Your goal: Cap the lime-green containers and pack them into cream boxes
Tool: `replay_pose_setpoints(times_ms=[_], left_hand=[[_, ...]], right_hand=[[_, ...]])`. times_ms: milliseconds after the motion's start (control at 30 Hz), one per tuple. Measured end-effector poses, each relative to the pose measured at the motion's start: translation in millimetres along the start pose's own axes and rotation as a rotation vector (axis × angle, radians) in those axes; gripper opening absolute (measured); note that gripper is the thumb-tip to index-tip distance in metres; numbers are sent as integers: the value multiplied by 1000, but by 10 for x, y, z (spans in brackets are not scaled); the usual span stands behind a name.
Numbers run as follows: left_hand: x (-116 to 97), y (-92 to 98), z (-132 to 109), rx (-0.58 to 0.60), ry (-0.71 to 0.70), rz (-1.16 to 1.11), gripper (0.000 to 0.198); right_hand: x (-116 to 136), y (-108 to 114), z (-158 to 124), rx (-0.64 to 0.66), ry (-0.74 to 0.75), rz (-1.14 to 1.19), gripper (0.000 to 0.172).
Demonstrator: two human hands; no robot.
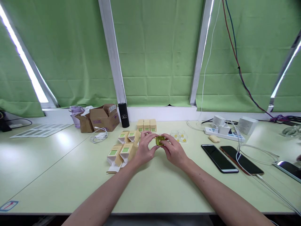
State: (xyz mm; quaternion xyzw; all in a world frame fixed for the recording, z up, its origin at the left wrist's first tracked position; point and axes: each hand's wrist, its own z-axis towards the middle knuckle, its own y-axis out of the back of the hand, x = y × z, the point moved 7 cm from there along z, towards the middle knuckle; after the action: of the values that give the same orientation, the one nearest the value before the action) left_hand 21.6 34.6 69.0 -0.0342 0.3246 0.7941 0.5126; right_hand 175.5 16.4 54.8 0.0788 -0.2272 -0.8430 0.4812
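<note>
Between my two hands is a small yellow-green square container (pixel 160 140), its hollow side facing me. My left hand (pixel 146 147) pinches its left edge with thumb and fingers. On the other side, my right hand (pixel 173 150) grips the right edge, with fingertips at the opening. Several small tan boxes (pixel 129 150) with green labels stand left of my left hand, their white-lined flaps open. Behind my hands, three similar boxes (pixel 146 125) stand in a row. A clear plastic tray (pixel 182 136) with several small yellow pieces lies just beyond my right hand.
At the back left are a cardboard carton (pixel 105 118), a black bottle (pixel 123 115) and a white charger (pixel 100 136). To the right lie a phone (pixel 219 158), another phone (pixel 242 160), cables and a power strip (pixel 224 133). Another person's hand (pixel 298 158) shows at the right edge.
</note>
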Motion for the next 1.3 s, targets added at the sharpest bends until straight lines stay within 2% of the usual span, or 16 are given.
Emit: replay_pose_setpoints(times_ms=[733,933,1033,1167,1300], left_hand=[[25,-14,-17,9,8,11,42],[24,-15,-15,14,9,8,44],[6,-4,-7,27,28,4,44],[-22,21,2,16,24,11,41],[-36,43,3,-14,-4,75,47]], right_hand=[[31,-4,29,15,-15,6,28],[-28,-12,17,34,-111,108,24],[-84,-5,8,1,-181,174,22],[-199,3,-14,-69,-337,285,16],[-326,-28,-60,-112,-550,433,20]])
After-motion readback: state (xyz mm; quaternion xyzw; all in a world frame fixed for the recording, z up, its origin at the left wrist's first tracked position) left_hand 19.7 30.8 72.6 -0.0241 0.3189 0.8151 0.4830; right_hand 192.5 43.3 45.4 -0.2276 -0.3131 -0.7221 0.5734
